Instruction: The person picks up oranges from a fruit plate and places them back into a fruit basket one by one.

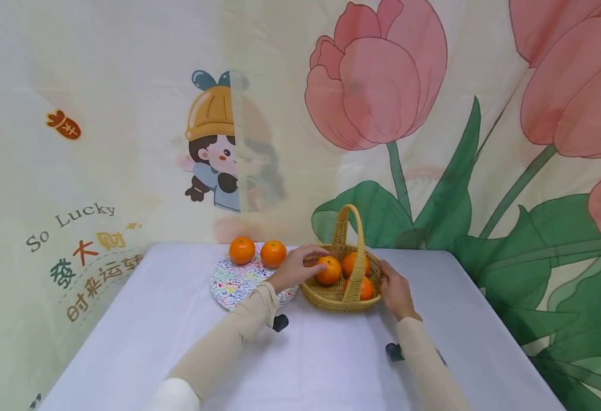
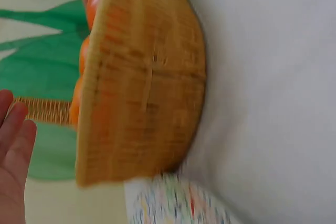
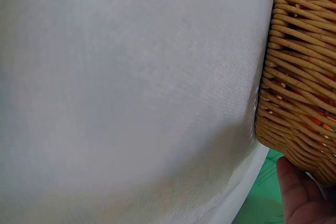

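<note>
A wicker basket [image 1: 326, 298] with a tall arched handle stands on the table, holding three oranges. My left hand [image 1: 296, 268] reaches over its left rim, fingers extended beside the nearest orange [image 1: 328, 270]. In the left wrist view, that hand [image 2: 16, 156] shows straight fingers, apart from the basket's woven wall [image 2: 147, 77]. At the opposite side, my right hand [image 1: 397, 290] grips the basket's right rim. The right wrist view has its thumb [image 3: 294, 184] against the outside of the wicker, while its other fingers are mostly hidden.
Left of the basket lies a round mat [image 1: 228, 285] with a multicoloured squiggle pattern. Two more oranges sit on its far part, one left [image 1: 241, 250] and one right [image 1: 273, 253]. A white cloth [image 1: 331, 365] covers the table, and a printed curtain [image 1: 125, 85] hangs behind it.
</note>
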